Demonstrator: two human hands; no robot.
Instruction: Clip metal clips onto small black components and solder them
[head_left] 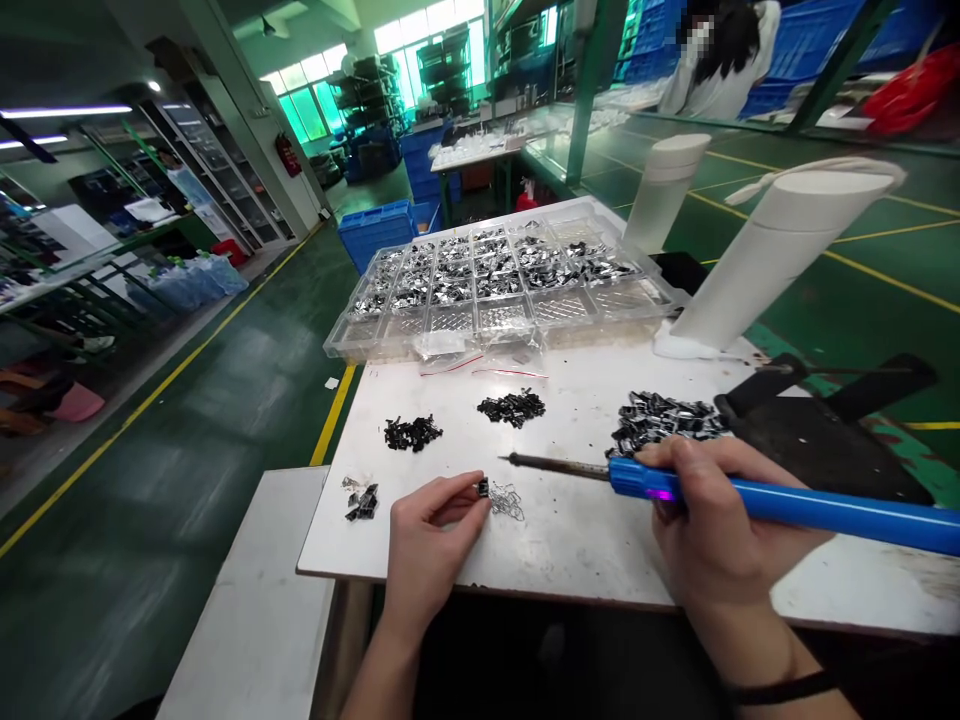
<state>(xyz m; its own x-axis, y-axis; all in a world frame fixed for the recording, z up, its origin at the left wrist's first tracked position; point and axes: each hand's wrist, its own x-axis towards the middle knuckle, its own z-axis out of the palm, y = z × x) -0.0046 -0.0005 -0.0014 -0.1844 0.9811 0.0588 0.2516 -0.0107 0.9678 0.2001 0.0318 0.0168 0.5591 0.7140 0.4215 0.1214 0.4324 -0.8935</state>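
Between the thumb and fingers of my left hand (439, 535) is a small black part (483, 488), pinched just above the table. Beside it lies a tangle of thin wire pieces (508, 503). My right hand (712, 520) is wrapped round a blue soldering iron (795, 508), whose dark tip points left toward the black part without touching it. Farther up the table are two small piles of black parts, a left pile (412, 433) and a middle pile (512, 407). A larger heap of black and silvery parts (660, 422) lies behind my right hand. A few dark pieces (363, 503) sit at the left.
A clear compartment tray (480, 318) full of shiny parts stands at the back of the white table (577, 560). Plastic bags (487, 358) lie against its front. Two pale tubes (780, 260) rise at the right, near a black stand (847, 430). Farther off sits a person (720, 60).
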